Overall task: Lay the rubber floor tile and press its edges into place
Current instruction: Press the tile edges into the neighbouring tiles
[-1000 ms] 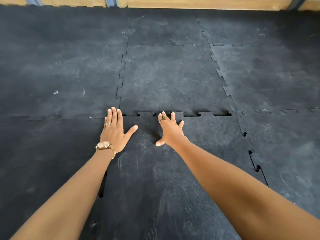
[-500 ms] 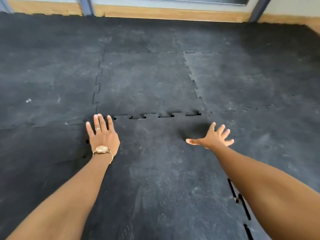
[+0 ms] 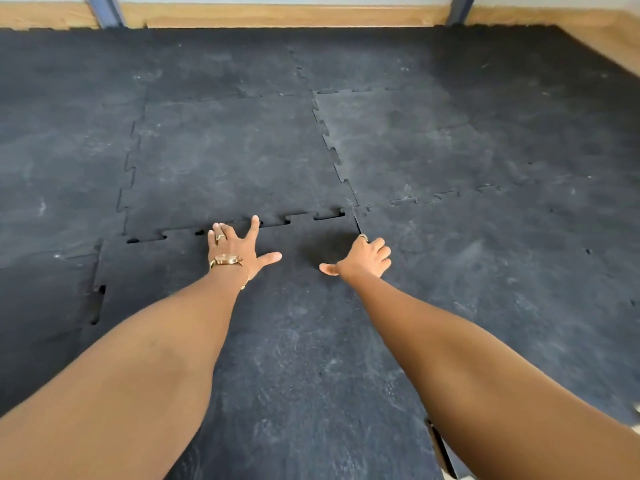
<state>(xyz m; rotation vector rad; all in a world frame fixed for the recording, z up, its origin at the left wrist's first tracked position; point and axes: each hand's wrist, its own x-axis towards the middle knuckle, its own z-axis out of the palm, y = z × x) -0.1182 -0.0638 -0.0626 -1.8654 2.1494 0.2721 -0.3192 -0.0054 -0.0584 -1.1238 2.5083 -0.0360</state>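
Observation:
A black rubber floor tile (image 3: pixel 298 341) with jigsaw-toothed edges lies under my arms, among other tiles of the same kind. Its far edge meets the tile beyond (image 3: pixel 228 161) in a seam (image 3: pixel 311 216) that shows dark gaps. My left hand (image 3: pixel 235 249), with a gold watch and a ring, lies flat with fingers spread on that far edge near its middle. At the tile's far right corner my right hand (image 3: pixel 363 259) presses down, fingers curled on the seam and thumb pointing left. Neither hand holds anything.
Interlocked black tiles cover the floor to the wooden skirting (image 3: pixel 277 15) at the back and right. Two grey metal legs (image 3: pixel 104 10) stand at the back wall. Open slots show in the left seam (image 3: pixel 98 303) and the right seam (image 3: pixel 440 445).
My left hand has moved right from the tile's far left corner to the middle of the far edge. My right hand's fingers have curled at the far right corner.

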